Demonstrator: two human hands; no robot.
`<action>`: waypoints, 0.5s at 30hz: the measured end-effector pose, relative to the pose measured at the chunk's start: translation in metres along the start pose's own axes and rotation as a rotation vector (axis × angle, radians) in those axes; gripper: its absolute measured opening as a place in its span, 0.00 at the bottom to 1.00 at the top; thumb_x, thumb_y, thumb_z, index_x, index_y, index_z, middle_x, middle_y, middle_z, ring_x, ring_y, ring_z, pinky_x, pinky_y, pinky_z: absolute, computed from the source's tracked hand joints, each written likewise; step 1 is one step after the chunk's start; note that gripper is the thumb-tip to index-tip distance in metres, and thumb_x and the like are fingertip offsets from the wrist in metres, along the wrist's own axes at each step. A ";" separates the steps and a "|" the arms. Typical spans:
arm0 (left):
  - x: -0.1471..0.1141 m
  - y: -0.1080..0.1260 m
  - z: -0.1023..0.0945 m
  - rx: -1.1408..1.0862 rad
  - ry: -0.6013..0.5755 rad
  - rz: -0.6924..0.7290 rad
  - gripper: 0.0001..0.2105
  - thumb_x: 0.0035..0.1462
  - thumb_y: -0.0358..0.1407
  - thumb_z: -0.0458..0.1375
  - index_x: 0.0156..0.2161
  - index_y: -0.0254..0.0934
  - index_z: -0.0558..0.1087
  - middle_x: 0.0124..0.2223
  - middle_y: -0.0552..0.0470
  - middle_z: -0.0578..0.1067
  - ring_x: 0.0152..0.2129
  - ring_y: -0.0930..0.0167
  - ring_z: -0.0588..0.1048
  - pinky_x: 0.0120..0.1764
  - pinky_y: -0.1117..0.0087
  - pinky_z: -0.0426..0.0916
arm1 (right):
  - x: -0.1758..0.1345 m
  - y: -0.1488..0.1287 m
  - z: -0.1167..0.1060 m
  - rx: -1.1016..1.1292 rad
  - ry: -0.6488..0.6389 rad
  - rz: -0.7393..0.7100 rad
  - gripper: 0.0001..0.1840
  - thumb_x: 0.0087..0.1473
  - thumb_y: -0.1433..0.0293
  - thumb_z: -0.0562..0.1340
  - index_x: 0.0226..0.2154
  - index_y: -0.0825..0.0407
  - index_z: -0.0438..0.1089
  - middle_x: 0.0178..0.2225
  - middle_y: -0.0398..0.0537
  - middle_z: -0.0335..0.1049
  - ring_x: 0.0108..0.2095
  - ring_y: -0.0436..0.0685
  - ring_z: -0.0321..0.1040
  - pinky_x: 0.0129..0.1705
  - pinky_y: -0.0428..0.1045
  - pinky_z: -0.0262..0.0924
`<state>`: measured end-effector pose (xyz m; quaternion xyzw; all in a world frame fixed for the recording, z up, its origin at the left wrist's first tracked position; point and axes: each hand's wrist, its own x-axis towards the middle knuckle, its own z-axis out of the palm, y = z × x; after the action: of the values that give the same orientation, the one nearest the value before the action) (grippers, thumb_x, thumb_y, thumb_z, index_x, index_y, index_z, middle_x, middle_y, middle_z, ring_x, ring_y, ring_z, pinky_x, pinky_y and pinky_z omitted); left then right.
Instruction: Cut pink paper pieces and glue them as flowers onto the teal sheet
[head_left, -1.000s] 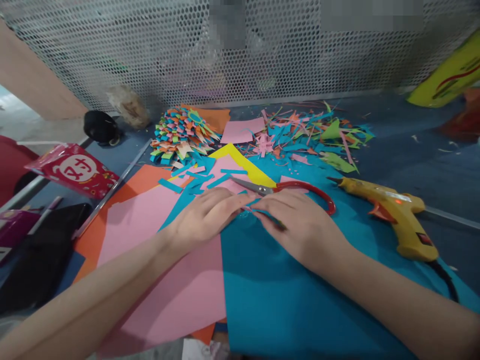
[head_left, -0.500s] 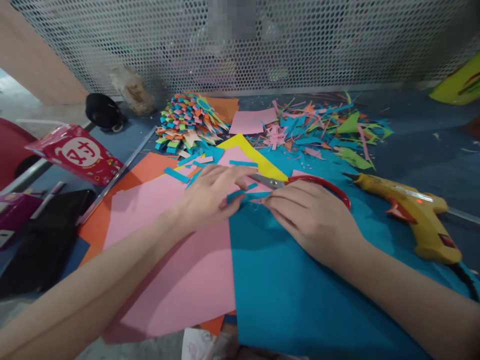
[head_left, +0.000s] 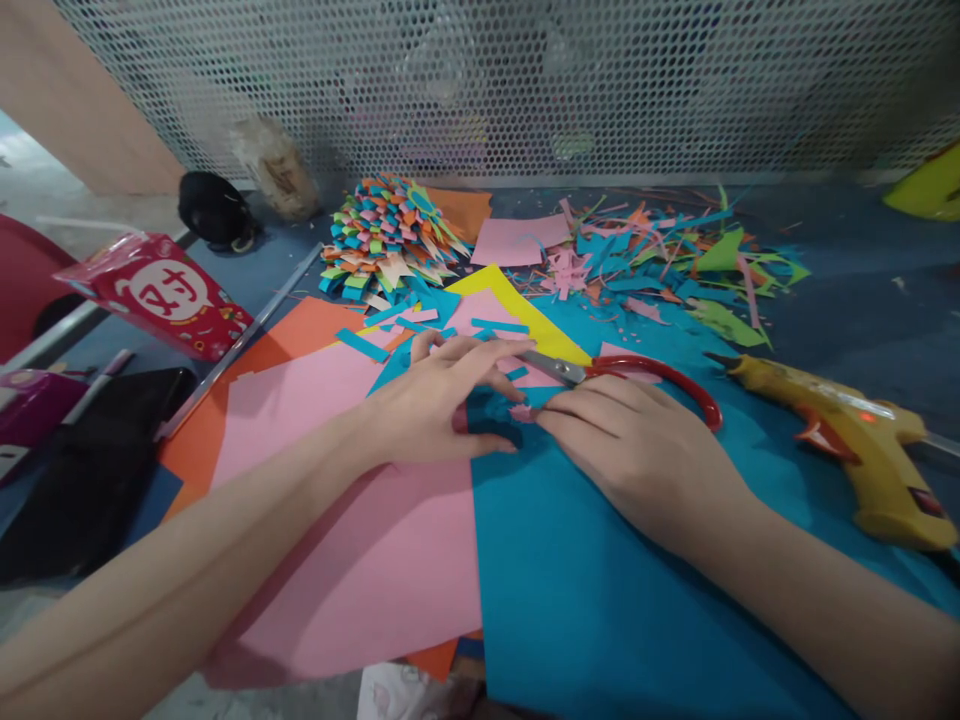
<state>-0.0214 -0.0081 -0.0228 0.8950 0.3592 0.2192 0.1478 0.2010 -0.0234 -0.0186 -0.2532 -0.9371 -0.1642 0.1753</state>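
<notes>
My left hand (head_left: 442, 395) hovers over the paper at the middle of the table. Its thumb and fingers are spread, with nothing seen between them. Close to its fingertips, my right hand (head_left: 630, 430) pinches a small pink paper piece (head_left: 520, 412) with a jagged edge. Red-handled scissors (head_left: 568, 371) lie just beyond the right hand, which covers part of them. Under the hands are a pink paper sheet (head_left: 360, 560) and a blue paper sheet (head_left: 585, 600). Short blue paper strips (head_left: 362, 346) are scattered beyond the left hand.
A colourful paper-loop piece (head_left: 390, 235) and a heap of paper scraps (head_left: 660, 255) lie at the back. The yellow glue gun (head_left: 847, 420) rests at right, its red light lit. At left are a red snack packet (head_left: 161, 295) and a black phone-like slab (head_left: 90, 480).
My left thumb and fingers have spread wider apart. My right hand keeps its pinch on the pink piece, which now shows more clearly. The whole view has shifted slightly.
</notes>
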 end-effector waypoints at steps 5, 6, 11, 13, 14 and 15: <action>0.000 -0.001 -0.001 -0.042 -0.030 -0.043 0.35 0.50 0.43 0.63 0.61 0.43 0.52 0.45 0.50 0.78 0.53 0.60 0.66 0.48 0.58 0.53 | 0.001 -0.001 0.000 0.023 0.004 0.003 0.18 0.62 0.74 0.48 0.34 0.56 0.74 0.33 0.54 0.74 0.34 0.58 0.66 0.34 0.52 0.57; 0.001 -0.001 -0.001 -0.051 -0.033 -0.049 0.36 0.50 0.43 0.62 0.61 0.43 0.52 0.45 0.50 0.78 0.53 0.60 0.66 0.48 0.58 0.53 | 0.001 -0.001 0.000 0.020 0.000 0.002 0.19 0.62 0.75 0.48 0.34 0.56 0.74 0.33 0.54 0.74 0.34 0.58 0.66 0.34 0.52 0.57; 0.000 -0.002 0.000 -0.080 -0.023 -0.079 0.35 0.50 0.44 0.62 0.60 0.43 0.53 0.45 0.50 0.78 0.52 0.61 0.67 0.49 0.58 0.52 | 0.003 -0.003 0.000 -0.002 -0.014 0.000 0.22 0.63 0.74 0.45 0.34 0.54 0.73 0.32 0.52 0.74 0.33 0.57 0.65 0.33 0.51 0.57; 0.000 -0.002 0.001 -0.081 -0.024 -0.093 0.35 0.49 0.44 0.63 0.60 0.43 0.54 0.45 0.51 0.78 0.52 0.61 0.68 0.49 0.58 0.52 | 0.004 -0.004 -0.001 0.007 -0.004 0.003 0.22 0.64 0.74 0.45 0.34 0.54 0.74 0.31 0.51 0.74 0.33 0.56 0.65 0.32 0.51 0.57; 0.000 -0.002 0.001 -0.082 -0.024 -0.099 0.35 0.48 0.44 0.63 0.60 0.43 0.55 0.45 0.50 0.78 0.52 0.61 0.68 0.49 0.58 0.53 | 0.004 -0.004 -0.001 0.013 0.003 0.001 0.22 0.64 0.74 0.45 0.34 0.55 0.74 0.31 0.51 0.74 0.33 0.57 0.65 0.32 0.51 0.57; 0.000 -0.001 0.001 -0.083 -0.024 -0.104 0.36 0.47 0.43 0.64 0.60 0.43 0.55 0.45 0.50 0.78 0.52 0.60 0.68 0.49 0.58 0.53 | 0.004 -0.004 0.000 0.019 0.011 -0.004 0.22 0.64 0.74 0.45 0.34 0.55 0.74 0.30 0.51 0.74 0.33 0.57 0.65 0.32 0.51 0.57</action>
<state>-0.0218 -0.0074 -0.0241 0.8708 0.3939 0.2153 0.2003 0.1955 -0.0254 -0.0174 -0.2487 -0.9382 -0.1571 0.1824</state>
